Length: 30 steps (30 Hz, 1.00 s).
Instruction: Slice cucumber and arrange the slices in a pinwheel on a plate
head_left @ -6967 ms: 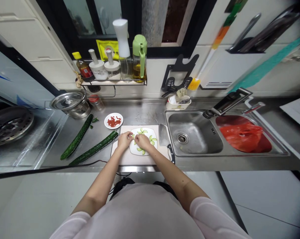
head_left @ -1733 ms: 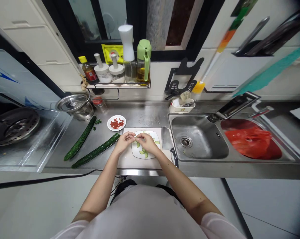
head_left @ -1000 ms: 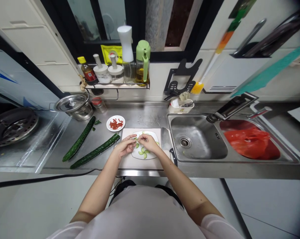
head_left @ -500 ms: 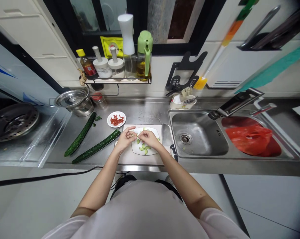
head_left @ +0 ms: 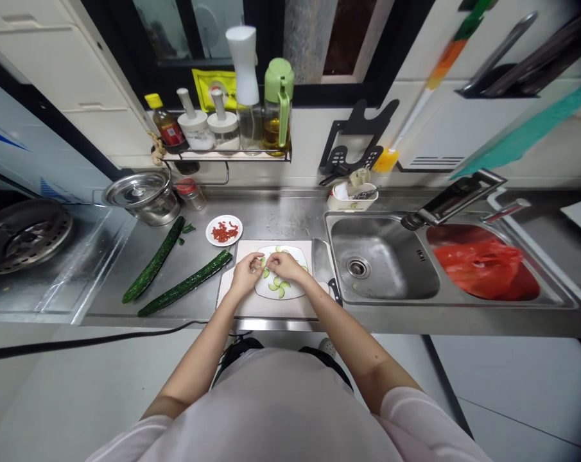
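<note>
White and roughly square with rounded corners, a plate (head_left: pixel 296 290) lies on a pale rectangular cutting board (head_left: pixel 251 310) at the front edge of a stainless-steel counter (head_left: pixel 271 215). Thin pale-green cucumber slices with dark-green rims (head_left: pixel 285 283) rest on it, several of them fanned in a curved cluster toward its near side, others partly hidden by the hands. The left hand (head_left: pixel 246 274) is at the plate's left side, fingers curved and the gap between thumb and fingers narrow; the right hand (head_left: pixel 288 265) reaches over the plate from the right, its fingertips drawn close together. The fingertips of both almost meet above the slices; I cannot tell whether either hand grips a slice.

At the board's right side lies a broad-bladed steel knife with a black riveted handle (head_left: pixel 335 292), handle toward the person. Left of the board are two long dark-green cucumbers, one (head_left: pixel 187 284) ending just beside it, the other (head_left: pixel 158 260) farther left. A small round white dish (head_left: pixel 212 239) holding bright red pieces (head_left: pixel 224 231) is behind the nearer one. Right of the board, a steel double sink (head_left: pixel 400 282) contains a crumpled red plastic bag (head_left: pixel 483 266) in its right basin.
</note>
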Each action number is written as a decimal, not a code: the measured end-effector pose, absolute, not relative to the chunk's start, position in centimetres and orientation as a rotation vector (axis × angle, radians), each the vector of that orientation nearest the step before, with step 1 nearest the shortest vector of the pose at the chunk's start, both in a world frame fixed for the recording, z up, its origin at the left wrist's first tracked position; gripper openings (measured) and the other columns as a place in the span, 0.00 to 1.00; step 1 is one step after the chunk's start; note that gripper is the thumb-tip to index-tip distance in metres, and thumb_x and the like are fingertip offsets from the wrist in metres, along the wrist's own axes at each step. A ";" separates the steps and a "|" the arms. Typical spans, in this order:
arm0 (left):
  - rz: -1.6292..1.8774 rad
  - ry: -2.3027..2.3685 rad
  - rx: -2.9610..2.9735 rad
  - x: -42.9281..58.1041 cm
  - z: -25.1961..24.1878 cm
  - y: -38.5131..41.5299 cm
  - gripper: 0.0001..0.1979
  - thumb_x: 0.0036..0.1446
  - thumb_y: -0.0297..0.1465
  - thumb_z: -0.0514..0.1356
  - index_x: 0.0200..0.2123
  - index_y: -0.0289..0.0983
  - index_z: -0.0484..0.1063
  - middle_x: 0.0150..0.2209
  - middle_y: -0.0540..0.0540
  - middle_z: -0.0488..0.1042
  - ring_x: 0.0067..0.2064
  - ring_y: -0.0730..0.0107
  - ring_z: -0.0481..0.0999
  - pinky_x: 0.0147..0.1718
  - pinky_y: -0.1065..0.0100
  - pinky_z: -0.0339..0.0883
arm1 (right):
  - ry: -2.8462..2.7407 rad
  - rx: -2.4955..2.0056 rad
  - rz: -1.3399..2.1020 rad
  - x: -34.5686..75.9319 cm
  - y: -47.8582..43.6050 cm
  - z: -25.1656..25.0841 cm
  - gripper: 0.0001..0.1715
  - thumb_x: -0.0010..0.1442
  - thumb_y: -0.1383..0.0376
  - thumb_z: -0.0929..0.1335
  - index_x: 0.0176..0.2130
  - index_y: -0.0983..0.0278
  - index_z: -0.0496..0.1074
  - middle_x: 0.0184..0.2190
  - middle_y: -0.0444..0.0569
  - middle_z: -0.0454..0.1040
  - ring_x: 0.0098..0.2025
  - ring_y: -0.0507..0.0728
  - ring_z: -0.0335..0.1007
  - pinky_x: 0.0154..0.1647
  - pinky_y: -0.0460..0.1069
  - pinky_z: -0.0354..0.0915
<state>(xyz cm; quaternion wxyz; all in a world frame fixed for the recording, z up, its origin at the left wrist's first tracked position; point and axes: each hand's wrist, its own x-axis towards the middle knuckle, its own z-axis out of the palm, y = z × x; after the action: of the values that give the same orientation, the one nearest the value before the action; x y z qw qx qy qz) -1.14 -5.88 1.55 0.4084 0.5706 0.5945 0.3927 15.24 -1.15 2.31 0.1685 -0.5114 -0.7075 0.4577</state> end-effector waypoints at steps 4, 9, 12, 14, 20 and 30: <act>0.867 1.629 1.653 -1.2 0.2 -5.6 0.20 0.47 0.22 0.58 0.45 0.38 0.73 0.38 0.46 0.73 0.37 0.69 0.72 0.41 0.68 0.65 | -2.187 -1.544 1.134 14.9 -0.8 1.8 0.07 0.55 0.69 0.66 0.34 0.65 0.76 0.29 0.44 0.75 0.31 0.49 0.66 0.31 0.42 0.57; 0.731 1.709 1.783 -0.8 -0.6 -5.3 0.21 0.48 0.21 0.58 0.47 0.38 0.73 0.41 0.44 0.73 0.40 0.65 0.73 0.44 0.66 0.65 | -2.275 -1.672 1.005 14.1 -0.9 1.4 0.09 0.59 0.66 0.65 0.38 0.65 0.75 0.36 0.49 0.77 0.35 0.52 0.68 0.32 0.44 0.55; 0.654 1.740 1.826 -0.5 -0.7 -5.2 0.21 0.49 0.21 0.57 0.47 0.39 0.73 0.43 0.44 0.73 0.41 0.65 0.73 0.46 0.65 0.64 | -2.314 -1.753 0.946 13.8 -0.8 1.2 0.10 0.60 0.65 0.65 0.39 0.64 0.75 0.39 0.50 0.77 0.39 0.53 0.69 0.33 0.44 0.55; 0.618 1.753 1.846 -0.4 -0.7 -5.2 0.21 0.50 0.21 0.56 0.47 0.39 0.73 0.43 0.44 0.73 0.41 0.65 0.73 0.47 0.64 0.63 | -2.335 -1.783 0.923 13.6 -0.8 1.1 0.10 0.61 0.64 0.64 0.39 0.63 0.74 0.40 0.51 0.77 0.40 0.54 0.69 0.32 0.45 0.55; 0.562 1.779 1.899 -0.4 -1.2 -4.9 0.20 0.51 0.21 0.56 0.47 0.40 0.73 0.43 0.44 0.72 0.41 0.64 0.73 0.49 0.62 0.62 | -2.380 -1.839 0.892 13.5 -0.7 1.3 0.11 0.63 0.64 0.63 0.39 0.62 0.74 0.41 0.51 0.76 0.41 0.56 0.70 0.32 0.46 0.55; 0.503 1.777 1.958 -0.6 -1.1 -5.0 0.18 0.54 0.23 0.56 0.48 0.39 0.72 0.45 0.43 0.72 0.43 0.63 0.73 0.49 0.61 0.59 | -2.436 -1.858 0.857 13.3 -0.7 1.2 0.12 0.63 0.65 0.62 0.42 0.62 0.73 0.42 0.53 0.76 0.43 0.57 0.70 0.34 0.46 0.57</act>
<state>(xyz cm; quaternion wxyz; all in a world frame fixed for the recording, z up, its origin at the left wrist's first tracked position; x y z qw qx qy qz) -0.55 -5.01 -1.09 0.2230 0.7092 0.6435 0.1822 13.28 -0.68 1.24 -0.0197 -0.5840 -0.7655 0.2694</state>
